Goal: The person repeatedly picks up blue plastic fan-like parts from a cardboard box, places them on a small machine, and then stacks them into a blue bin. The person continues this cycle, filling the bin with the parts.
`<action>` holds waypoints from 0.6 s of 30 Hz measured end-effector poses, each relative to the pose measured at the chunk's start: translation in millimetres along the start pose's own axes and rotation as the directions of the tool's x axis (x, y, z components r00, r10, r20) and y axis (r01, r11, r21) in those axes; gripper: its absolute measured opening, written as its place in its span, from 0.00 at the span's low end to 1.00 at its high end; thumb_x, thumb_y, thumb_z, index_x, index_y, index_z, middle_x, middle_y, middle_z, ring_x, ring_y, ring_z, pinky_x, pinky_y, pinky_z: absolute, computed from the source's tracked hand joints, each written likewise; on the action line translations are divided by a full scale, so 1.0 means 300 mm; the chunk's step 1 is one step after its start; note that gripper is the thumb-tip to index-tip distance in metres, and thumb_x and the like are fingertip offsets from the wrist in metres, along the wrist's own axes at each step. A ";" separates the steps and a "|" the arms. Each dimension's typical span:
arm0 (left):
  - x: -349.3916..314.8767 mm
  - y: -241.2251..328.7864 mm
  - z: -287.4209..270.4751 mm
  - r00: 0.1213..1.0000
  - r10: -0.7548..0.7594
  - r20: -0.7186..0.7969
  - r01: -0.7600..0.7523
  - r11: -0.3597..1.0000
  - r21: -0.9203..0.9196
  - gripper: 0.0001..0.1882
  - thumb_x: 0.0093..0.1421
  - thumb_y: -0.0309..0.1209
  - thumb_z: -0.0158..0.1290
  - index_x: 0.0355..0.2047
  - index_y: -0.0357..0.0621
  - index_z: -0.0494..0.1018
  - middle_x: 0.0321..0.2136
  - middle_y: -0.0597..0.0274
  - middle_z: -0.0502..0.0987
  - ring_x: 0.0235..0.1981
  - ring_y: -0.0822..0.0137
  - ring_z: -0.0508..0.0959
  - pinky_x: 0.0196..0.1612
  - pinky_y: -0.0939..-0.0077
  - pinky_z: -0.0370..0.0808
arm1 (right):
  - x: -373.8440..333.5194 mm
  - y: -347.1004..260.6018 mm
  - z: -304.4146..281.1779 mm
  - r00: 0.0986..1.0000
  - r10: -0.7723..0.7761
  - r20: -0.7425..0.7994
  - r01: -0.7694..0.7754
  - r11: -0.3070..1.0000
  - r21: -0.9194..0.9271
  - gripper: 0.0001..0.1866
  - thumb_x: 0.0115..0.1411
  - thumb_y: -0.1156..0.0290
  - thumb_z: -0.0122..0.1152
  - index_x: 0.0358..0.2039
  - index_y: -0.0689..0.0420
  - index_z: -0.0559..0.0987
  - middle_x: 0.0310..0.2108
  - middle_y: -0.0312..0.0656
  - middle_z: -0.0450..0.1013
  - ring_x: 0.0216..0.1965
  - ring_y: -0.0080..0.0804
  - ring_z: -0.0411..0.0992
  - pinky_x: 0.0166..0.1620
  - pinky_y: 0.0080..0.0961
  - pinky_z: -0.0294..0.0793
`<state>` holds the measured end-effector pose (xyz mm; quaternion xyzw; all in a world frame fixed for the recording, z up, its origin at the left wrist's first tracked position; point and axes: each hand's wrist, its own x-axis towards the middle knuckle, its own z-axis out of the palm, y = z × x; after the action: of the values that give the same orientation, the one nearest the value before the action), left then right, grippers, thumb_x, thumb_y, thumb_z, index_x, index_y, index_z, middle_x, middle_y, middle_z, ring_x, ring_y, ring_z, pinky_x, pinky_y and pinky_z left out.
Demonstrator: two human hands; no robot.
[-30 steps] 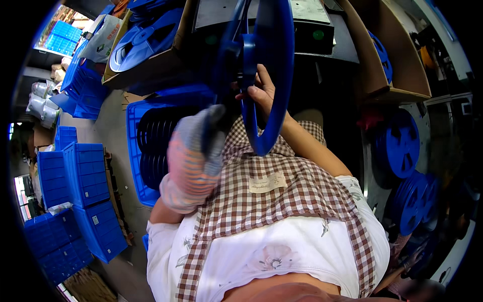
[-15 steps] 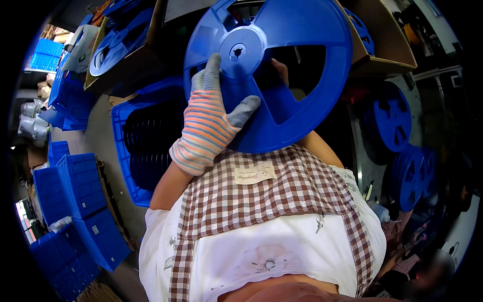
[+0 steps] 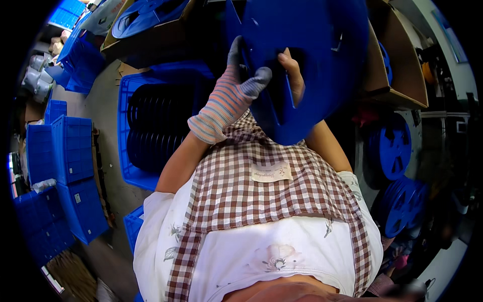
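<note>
A large blue plastic reel (image 3: pixel 322 30) with cut-out windows is held up in front of my chest, tilted so that its face is in shadow. My left hand (image 3: pixel 224 100), in a grey glove with orange stripes, grips the reel's left side, its thumb lying toward the near face. My bare right hand (image 3: pixel 293 80) reaches from behind, and its fingers show through one of the windows, closed on the reel. The rest of that hand is hidden by the reel, whose top runs out of view.
To the left, a blue crate (image 3: pixel 123 116) holds rows of black discs (image 3: pixel 156 118). Cardboard boxes with blue reels stand at the upper left (image 3: pixel 141 48) and upper right (image 3: pixel 397 75). More blue reels (image 3: pixel 395 151) lean at the right. Blue crates (image 3: pixel 73 151) are stacked far left.
The reel has turned from facing me to a steep tilt, its face now dark. More of my right fingers show through the window. The view has shifted, and both hands stay on the reel.
</note>
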<state>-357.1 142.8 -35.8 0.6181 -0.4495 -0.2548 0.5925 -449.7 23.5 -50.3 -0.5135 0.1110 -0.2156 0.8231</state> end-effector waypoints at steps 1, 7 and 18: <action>0.003 -0.015 -0.015 0.993 -0.119 0.017 0.119 0.950 -0.290 0.45 0.57 0.28 0.57 0.66 0.58 0.41 0.55 0.50 0.62 0.53 0.61 0.69 0.54 0.62 0.72 | 0.005 -0.021 0.012 0.999 -0.051 0.018 0.053 0.995 -0.082 0.43 0.53 0.47 0.53 0.67 0.44 0.49 0.59 0.52 0.56 0.59 0.48 0.58 0.54 0.43 0.66; -0.016 0.029 -0.096 0.988 -0.108 -0.115 0.045 0.892 -0.450 0.41 0.58 0.26 0.55 0.65 0.56 0.44 0.52 0.53 0.66 0.49 0.64 0.72 0.51 0.68 0.74 | 0.041 -0.075 0.022 0.952 -0.307 0.003 0.283 0.873 -0.397 0.39 0.55 0.50 0.53 0.64 0.53 0.57 0.46 0.47 0.71 0.42 0.35 0.72 0.48 0.33 0.71; -0.013 0.001 -0.113 0.987 -0.087 -0.135 0.004 0.853 -0.522 0.36 0.59 0.26 0.54 0.63 0.53 0.48 0.50 0.54 0.67 0.48 0.65 0.72 0.51 0.69 0.74 | 0.048 -0.141 0.132 0.989 -0.113 0.098 0.148 0.840 -0.522 0.32 0.59 0.65 0.54 0.63 0.54 0.58 0.38 0.42 0.71 0.33 0.22 0.68 0.39 0.21 0.69</action>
<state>-330.2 163.1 -30.8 0.4633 -0.3020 -0.3322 0.7641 -431.1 32.3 5.9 -0.7328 0.1046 -0.2158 0.6368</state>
